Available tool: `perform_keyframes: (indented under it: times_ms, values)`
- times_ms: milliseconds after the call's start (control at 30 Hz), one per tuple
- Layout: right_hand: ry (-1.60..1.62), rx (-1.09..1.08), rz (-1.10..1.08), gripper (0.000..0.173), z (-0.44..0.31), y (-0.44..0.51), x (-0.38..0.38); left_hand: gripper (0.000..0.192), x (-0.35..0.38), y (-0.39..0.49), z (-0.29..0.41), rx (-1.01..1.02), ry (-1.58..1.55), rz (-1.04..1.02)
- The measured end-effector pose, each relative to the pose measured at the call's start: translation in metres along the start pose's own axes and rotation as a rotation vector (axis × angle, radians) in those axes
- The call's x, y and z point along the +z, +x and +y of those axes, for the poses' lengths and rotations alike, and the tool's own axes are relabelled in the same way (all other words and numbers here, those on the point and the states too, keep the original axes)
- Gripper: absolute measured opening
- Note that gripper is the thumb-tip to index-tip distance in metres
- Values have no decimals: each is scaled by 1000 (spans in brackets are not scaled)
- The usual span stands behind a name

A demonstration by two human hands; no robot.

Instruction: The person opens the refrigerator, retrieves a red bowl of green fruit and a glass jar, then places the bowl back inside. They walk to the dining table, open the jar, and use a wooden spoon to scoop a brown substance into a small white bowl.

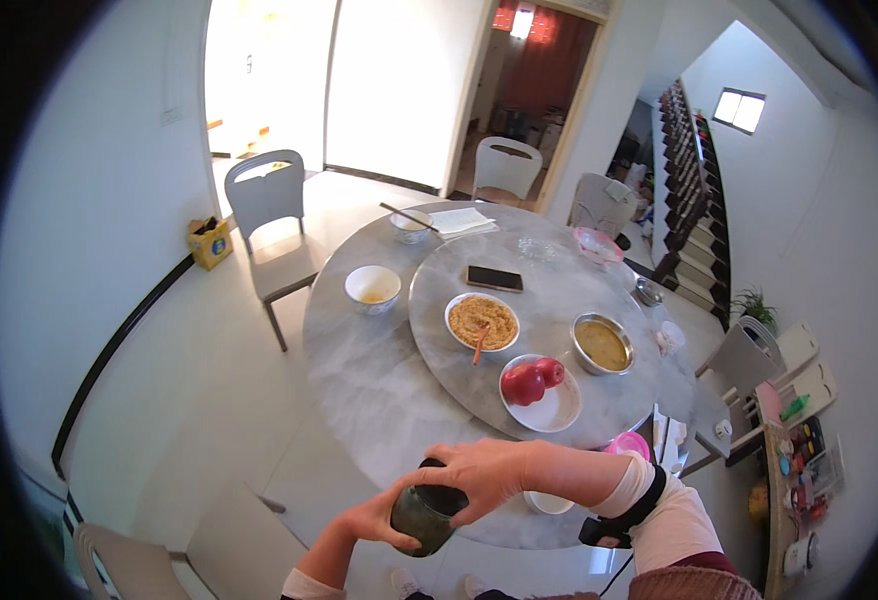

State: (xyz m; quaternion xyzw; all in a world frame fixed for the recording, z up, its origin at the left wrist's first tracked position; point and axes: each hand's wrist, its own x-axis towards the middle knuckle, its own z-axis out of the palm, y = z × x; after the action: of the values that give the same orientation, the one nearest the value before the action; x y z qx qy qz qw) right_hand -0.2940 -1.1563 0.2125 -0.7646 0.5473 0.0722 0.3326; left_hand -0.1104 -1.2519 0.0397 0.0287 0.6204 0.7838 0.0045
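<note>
My left hand [386, 517] grips the side of a dark green jar [425, 525], held tilted at the table's near edge. From above, my right hand [469, 476] is closed around the jar's dark top. Beyond the hands, a white plate with red apples [523, 384] stands on the round marble turntable. A bowl of mashed, yellowish food [463, 313] has an orange spoon [479, 346] in it. To its right is a metal bowl of soup [602, 346]. A white bowl [550, 504] is partly hidden under my right forearm.
The round marble table [356, 390] also bears a phone [494, 278], a white bowl [372, 289], another bowl with chopsticks [411, 226], papers [463, 222] and a pink lid [628, 445]. Chairs surround it, one [266, 199] at the left. A cluttered side counter [780, 517] stands at the right.
</note>
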Motion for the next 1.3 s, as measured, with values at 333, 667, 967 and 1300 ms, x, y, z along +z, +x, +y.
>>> perform_keyframes:
  times_ms: [333,667,967,1300]
  values:
    - [77,-185,233,74,46,-6,-17,97,-44,32,-18,37,26,-46]
    - [458,373,875,68,129,15,49,109,-68,48,-43,276,226,362]
    - [144,409,782,62,164,67,120,108,-84,51,-74,372,565,663]
    - [-224,429,567,44,171,84,118,110,-101,60,-96,366,748,787]
